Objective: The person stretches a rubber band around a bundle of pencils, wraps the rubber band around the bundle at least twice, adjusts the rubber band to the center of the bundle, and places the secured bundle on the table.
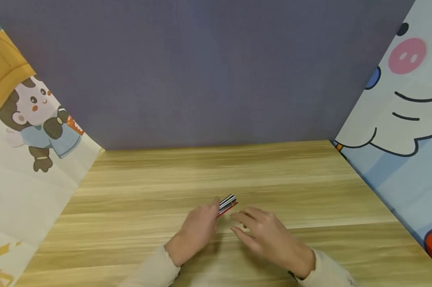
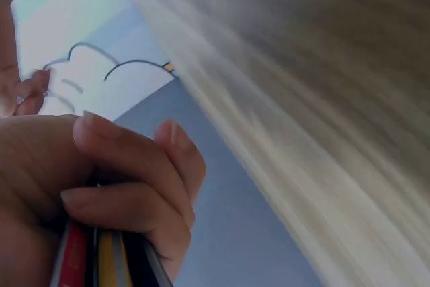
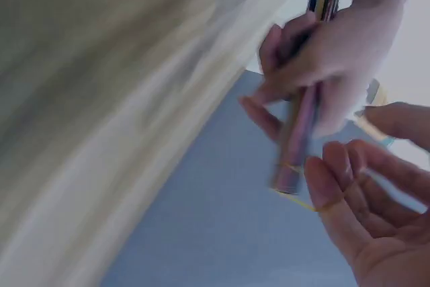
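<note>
My left hand grips a slim bundle of pencils, with fingers curled round its middle. Red, yellow and dark barrels show below those fingers in the left wrist view, where the pencils run out of the frame. A thin yellow rubber band circles the bundle's free end and stretches across to my right hand. There it hooks over a bent finger close beside the pencils. In the head view the right hand lies just right of the bundle's tip, thumb apart from the fingers.
Beneath both hands is a wood-grain table. A grey panel rises along its far edge. Cartoon-printed sheets flank it, with a figure in a yellow hat at left and a pink snout at right.
</note>
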Motion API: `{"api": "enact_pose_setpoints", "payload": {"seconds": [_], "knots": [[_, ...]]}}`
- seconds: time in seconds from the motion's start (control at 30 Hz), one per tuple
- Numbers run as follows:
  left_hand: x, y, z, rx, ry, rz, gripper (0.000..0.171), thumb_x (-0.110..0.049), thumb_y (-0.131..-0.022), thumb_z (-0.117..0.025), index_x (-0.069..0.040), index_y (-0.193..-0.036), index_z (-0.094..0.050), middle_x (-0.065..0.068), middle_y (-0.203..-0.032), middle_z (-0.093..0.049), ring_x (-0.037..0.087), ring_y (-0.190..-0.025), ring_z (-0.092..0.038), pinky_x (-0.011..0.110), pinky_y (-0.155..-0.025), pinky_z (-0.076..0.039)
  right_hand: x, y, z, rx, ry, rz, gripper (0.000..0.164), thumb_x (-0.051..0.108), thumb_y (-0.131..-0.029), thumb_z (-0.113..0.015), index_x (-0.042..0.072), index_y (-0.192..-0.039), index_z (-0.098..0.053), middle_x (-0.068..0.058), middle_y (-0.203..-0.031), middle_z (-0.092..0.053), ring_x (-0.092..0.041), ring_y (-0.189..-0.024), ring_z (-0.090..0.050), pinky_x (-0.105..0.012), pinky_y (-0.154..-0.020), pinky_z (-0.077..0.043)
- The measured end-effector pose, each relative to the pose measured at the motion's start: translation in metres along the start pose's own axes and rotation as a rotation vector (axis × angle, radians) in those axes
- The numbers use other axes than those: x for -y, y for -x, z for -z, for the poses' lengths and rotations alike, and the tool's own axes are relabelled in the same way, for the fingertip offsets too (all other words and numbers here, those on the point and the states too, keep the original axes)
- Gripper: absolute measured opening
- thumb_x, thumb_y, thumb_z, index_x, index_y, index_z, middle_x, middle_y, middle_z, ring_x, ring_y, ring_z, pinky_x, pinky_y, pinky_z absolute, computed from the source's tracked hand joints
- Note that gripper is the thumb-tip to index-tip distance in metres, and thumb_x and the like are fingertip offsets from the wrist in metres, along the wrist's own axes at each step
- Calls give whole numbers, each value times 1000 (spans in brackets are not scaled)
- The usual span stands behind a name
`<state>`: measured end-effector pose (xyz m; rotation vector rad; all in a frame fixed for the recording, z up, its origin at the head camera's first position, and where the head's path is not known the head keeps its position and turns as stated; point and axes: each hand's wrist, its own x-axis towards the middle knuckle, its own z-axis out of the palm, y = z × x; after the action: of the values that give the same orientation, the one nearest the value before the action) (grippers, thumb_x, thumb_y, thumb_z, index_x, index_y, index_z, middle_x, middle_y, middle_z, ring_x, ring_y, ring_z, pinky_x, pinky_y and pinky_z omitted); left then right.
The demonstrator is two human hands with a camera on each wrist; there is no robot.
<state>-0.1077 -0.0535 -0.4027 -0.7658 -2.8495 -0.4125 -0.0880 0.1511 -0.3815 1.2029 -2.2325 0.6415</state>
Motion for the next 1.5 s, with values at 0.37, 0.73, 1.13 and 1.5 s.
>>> {"api": "enact_pose_setpoints", "payload": {"seconds": [0.37,0.73,1.13,1.5], "knots": [[2,-7,14,289,787,-6,10,2,-102,-48,0,-105,-57,6,-57,-58,6,-32,-48,26,-28,-43,-14,-3,-6,-199,-373,50,17,7,-93,-69,16,-79,-63,11,-67,-53,1,-66,-54,-26,-84,-57],[-2,-9,27,259,924,-4,11,-4,-105,-47,-6,-100,-57,2,-51,-54,8,-32,-45,27,-28,-41,-14,3,3,-17,-676,-363,28,-10,-90,-56,15,-97,-65,1,-83,-59,-10,-69,-55,-28,-58,-54],[-7,-6,21,69,665,-86,18,2,-100,-51,-5,-115,-59,7,-72,-66,-1,-42,-49,17,-38,-47,-45,4,6,-19,-943,-794,16,0,-96,-57,-7,-99,-71,-4,-60,-59,-9,-44,-43,-30,-37,-42],[-11,1,15,-13,342,-202,38,9,-84,-64,-3,-120,-58,9,-84,-71,1,-64,-59,6,-51,-44,-50,5,-1,374,-1006,-706,22,13,-91,-72,-6,-102,-72,-27,-75,-66,-8,-44,-46,-35,-36,-42]]}}
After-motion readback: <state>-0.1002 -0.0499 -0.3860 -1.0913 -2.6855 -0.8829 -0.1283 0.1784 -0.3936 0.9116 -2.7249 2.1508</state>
